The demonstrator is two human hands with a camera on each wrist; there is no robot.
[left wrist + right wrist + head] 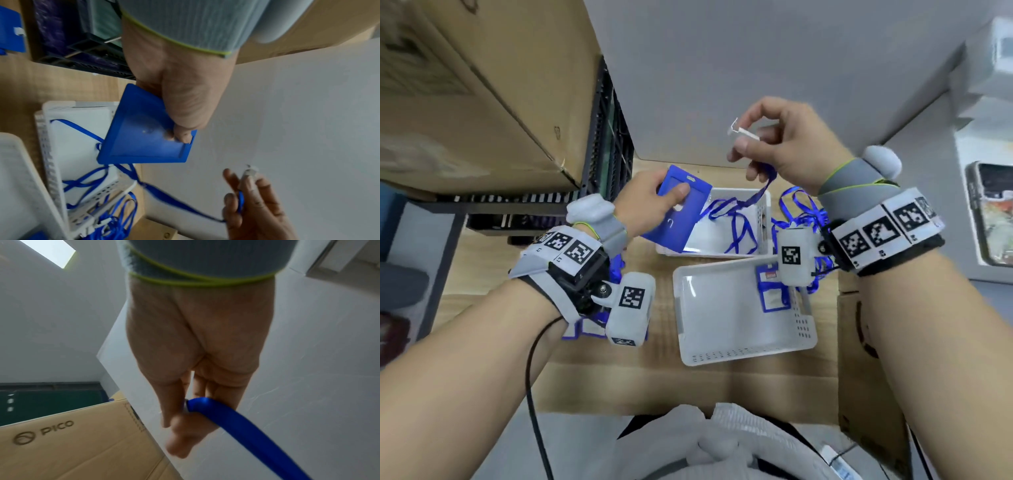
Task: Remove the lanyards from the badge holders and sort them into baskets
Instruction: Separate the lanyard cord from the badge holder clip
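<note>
My left hand [654, 202] grips a blue badge holder [681, 212] by its upper part, thumb on its face, above the far white basket [763, 209]. In the left wrist view the badge holder [144, 133] shows its back, tilted. My right hand [774, 144] is raised higher and to the right, pinching the clear plastic clip [744, 132] of a blue lanyard [756, 195]. The lanyard's ribbon [246, 426] hangs from those fingers down into the far basket, separate from the holder. The near white basket [722, 353] has a blue badge holder [772, 291] at its right side.
A tangle of blue lanyards with badges [801, 212] lies right of the far basket. More blue holders [585, 325] lie under my left wrist. A cardboard box [465, 85] and a black crate [606, 144] stand at the left. A phone [993, 212] lies at the far right.
</note>
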